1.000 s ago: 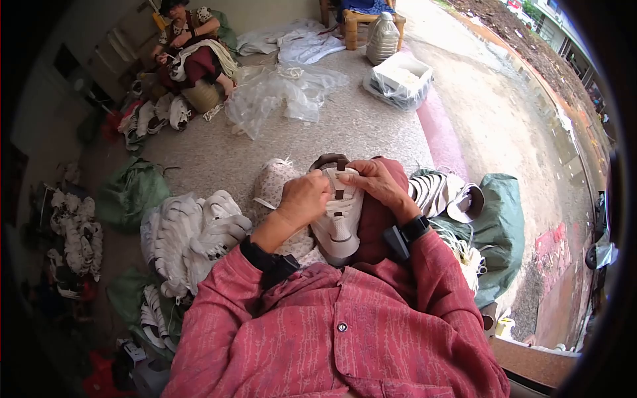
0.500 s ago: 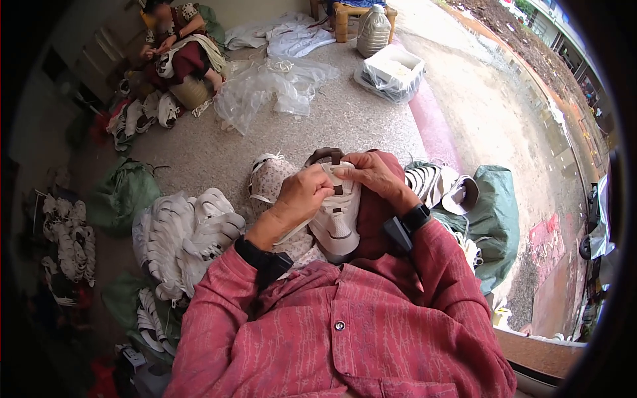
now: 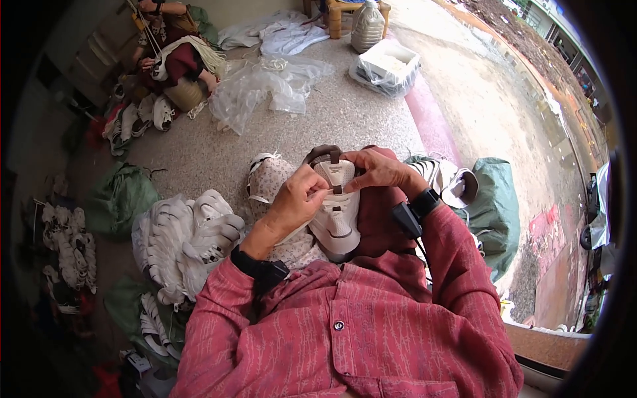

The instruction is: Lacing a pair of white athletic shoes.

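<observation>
A white and beige sneaker [image 3: 335, 222] rests on my lap, its toe pointing toward me and its brown-lined collar away from me. Dark loops run down the middle of its tongue. My left hand [image 3: 295, 201] is closed in a pinch at the loop halfway down the tongue. A pale shoelace trails from under it, though the end between the fingertips is too small to make out clearly. From the other side my right hand [image 3: 381, 171] grips the sneaker's upper, fingers over the collar edge and thumb on the tongue. Another pale shoe [image 3: 265, 169] lies beside my left knee.
Stacked white shoe uppers [image 3: 176, 249] lie at my left, near a green sack [image 3: 123, 199]. More shoes [image 3: 441, 182] and a green bag [image 3: 494, 215] sit at my right. Ahead are plastic sheeting [image 3: 272, 86], a white tub [image 3: 388, 66] and a seated person [image 3: 176, 60] handling a shoe.
My right thumb has moved down the tongue, uncovering its upper part. My left hand stays by the middle loop. The seated person has raised one arm, pulling cords upward.
</observation>
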`<state>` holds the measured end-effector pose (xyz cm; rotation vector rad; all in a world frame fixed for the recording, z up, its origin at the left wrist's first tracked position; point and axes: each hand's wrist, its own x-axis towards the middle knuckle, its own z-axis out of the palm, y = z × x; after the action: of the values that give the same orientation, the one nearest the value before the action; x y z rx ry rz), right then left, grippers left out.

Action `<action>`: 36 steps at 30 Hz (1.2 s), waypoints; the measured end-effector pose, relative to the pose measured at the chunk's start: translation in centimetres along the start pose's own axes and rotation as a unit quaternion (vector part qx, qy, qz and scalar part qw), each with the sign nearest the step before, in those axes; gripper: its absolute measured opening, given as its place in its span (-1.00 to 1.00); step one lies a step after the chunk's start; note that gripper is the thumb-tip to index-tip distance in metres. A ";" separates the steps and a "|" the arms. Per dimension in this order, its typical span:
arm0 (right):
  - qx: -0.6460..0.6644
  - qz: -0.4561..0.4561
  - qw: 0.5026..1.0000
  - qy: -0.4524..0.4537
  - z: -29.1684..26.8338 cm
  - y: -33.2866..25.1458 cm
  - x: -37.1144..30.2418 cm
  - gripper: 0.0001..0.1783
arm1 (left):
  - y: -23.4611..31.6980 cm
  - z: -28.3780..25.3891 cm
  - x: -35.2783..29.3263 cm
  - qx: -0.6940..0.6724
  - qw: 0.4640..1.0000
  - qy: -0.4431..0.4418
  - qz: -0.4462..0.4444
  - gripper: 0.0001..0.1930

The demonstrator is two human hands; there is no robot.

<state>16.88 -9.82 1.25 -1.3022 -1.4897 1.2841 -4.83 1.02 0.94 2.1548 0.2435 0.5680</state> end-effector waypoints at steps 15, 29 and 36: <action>0.029 -0.004 0.999 0.033 0.7 0.3 -0.1 -0.47 | 0.7 -0.5 1.4 0.107 0.988 0.061 0.087 -0.65; 0.159 0.001 0.960 0.229 6.2 0.4 -4.9 -0.79 | -2.2 -2.2 5.0 -0.115 0.964 -0.208 -0.119 -0.43; 0.144 0.103 0.932 0.315 7.6 -0.9 -2.7 -0.82 | -2.0 -1.8 4.4 -0.085 0.973 -0.172 -0.127 -0.49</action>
<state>9.85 -13.93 0.82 -1.5072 -0.7039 1.0178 -1.73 5.09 1.67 1.9754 0.2634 0.0630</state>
